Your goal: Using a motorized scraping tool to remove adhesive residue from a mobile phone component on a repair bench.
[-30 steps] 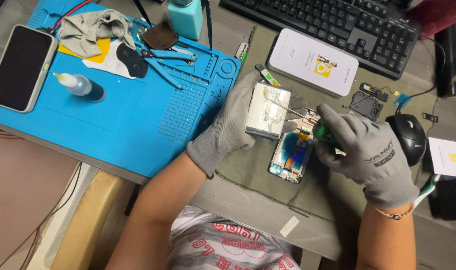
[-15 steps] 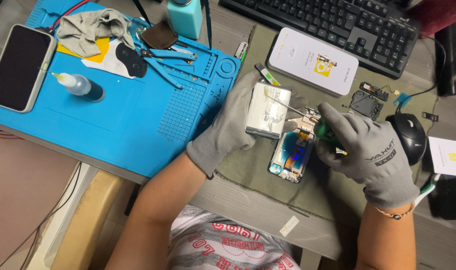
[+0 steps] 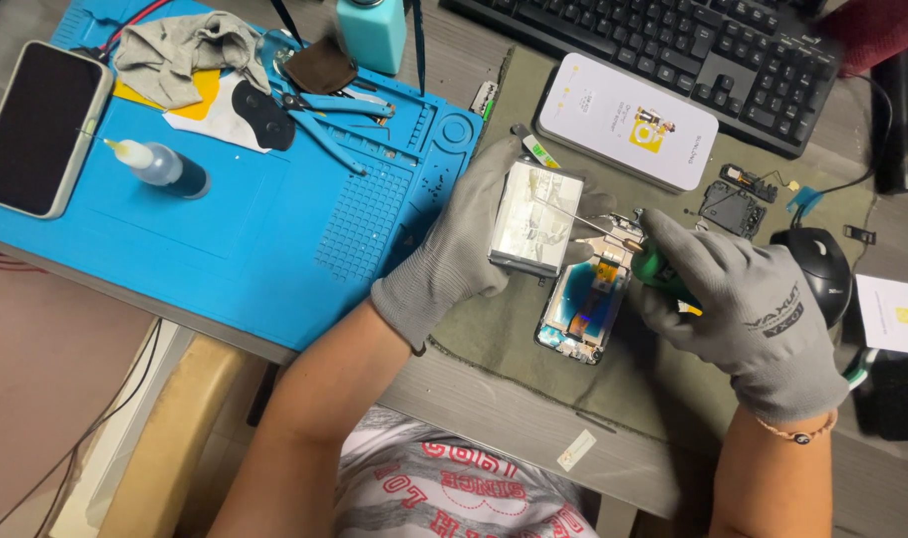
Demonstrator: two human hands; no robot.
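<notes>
Far left, a black-screened smartphone in a pale case (image 3: pixel 37 128), lying on a bright blue silicone work mat (image 3: pixel 274 249); on that mat too, a small blue squeeze bottle with a white nozzle (image 3: pixel 163 166), a crumpled grey cloth (image 3: pixel 180 55), blue-handled cutters (image 3: pixel 326 112); at the mat's top edge, a teal dispenser bottle (image 3: pixel 372 30); further right, a black keyboard (image 3: pixel 663 50), a flat white box with a yellow print (image 3: pixel 628 120), a black computer mouse (image 3: pixel 822 271).
</notes>
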